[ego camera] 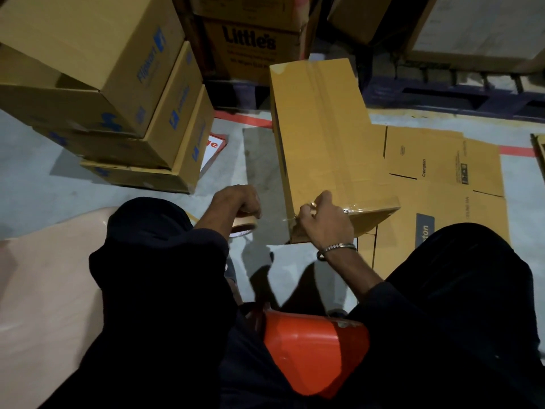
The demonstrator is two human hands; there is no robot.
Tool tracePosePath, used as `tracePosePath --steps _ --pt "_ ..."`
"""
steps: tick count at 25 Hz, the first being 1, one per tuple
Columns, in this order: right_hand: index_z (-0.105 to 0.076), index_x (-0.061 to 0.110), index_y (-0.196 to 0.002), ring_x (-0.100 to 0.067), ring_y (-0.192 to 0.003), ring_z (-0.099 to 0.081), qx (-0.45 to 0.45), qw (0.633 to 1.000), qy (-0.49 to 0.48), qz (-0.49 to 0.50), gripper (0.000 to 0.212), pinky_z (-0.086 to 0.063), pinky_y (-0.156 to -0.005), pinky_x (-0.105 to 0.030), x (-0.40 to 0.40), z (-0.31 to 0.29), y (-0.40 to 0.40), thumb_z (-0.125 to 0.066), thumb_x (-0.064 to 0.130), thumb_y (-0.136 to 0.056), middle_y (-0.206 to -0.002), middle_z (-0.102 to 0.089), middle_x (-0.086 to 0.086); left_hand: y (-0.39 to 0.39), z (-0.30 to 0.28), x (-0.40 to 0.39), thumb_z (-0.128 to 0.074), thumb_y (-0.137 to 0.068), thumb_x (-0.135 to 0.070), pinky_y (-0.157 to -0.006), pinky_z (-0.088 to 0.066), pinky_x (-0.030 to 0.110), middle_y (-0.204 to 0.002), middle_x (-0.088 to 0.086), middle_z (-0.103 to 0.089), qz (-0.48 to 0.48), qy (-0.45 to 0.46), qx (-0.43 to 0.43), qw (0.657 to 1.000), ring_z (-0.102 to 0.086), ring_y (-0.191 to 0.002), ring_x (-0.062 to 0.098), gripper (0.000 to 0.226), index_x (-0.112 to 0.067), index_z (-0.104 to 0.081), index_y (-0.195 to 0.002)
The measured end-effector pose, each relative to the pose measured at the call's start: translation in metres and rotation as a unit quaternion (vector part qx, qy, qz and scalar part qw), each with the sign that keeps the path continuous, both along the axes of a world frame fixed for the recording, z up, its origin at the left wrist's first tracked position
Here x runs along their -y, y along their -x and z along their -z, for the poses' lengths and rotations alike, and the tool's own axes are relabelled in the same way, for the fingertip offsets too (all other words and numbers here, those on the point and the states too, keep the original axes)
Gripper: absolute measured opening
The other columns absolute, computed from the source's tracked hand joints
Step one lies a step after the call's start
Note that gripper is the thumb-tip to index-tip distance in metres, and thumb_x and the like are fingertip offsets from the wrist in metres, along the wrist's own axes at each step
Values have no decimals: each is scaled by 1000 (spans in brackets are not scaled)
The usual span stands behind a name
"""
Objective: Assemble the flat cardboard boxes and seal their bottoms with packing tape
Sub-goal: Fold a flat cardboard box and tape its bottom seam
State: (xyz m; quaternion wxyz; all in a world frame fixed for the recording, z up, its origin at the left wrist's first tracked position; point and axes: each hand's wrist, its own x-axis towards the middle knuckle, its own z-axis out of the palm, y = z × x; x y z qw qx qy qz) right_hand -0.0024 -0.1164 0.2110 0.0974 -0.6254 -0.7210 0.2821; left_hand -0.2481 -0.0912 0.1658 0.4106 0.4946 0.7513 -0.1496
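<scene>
An assembled brown cardboard box [324,137] stands on the floor in front of me, bottom up, with clear packing tape running along its centre seam. My right hand [323,221] rests on the box's near edge, fingers curled over the tape end at the corner. My left hand [240,202] grips a roll of brown packing tape [244,224] just left of the box, with a strand of tape stretching toward the box. A flat, unfolded cardboard box [442,178] lies on the floor to the right, partly under the standing one.
A stack of assembled printed boxes [118,93] stands at the left. More cartons [250,45] and a dark pallet [460,95] line the back. I sit on an orange stool [312,349], dark-trousered knees either side. A pale sheet [50,290] covers the floor at lower left.
</scene>
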Motion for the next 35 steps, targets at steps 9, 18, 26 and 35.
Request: tracePosePath --steps 9,18,26,35 --pt "-44 14 -111 -28 -62 -62 123 978 -130 -106 54 -48 -54 -34 -10 44 6 -59 62 -90 -73 -61 -3 13 21 6 -81 -74 -37 -79 -62 32 -96 -6 -76 -73 6 1 997 -73 -80 16 22 -23 -82 -92" --pt "-41 16 -113 -32 -67 -62 109 967 -69 -219 56 -51 -61 -38 -34 45 -15 -74 54 -89 -75 -58 -6 13 16 6 -75 -63 -48 -93 -60 43 -104 -7 -77 -44 27 -30 998 -72 -91 22 38 -28 -83 -94" --pt "-48 18 -118 -31 -80 -59 28 985 31 -168 58 -49 -72 -37 -45 31 -21 -87 38 -79 -88 -57 -6 -7 -21 23 -71 -89 -46 -98 -55 37 -121 2 -71 -113 -50 -17 992 -67 -108 28 36 -20 -79 -113" --pt "-38 10 -127 -37 -99 -61 -49 988 140 -38 45 -44 -75 -37 -84 23 -28 -65 30 -98 -107 -59 -14 -14 -35 14 -76 -82 -32 -92 -59 45 -106 13 -74 -459 -228 164 843 -68 -95 32 28 -11 -78 -100"
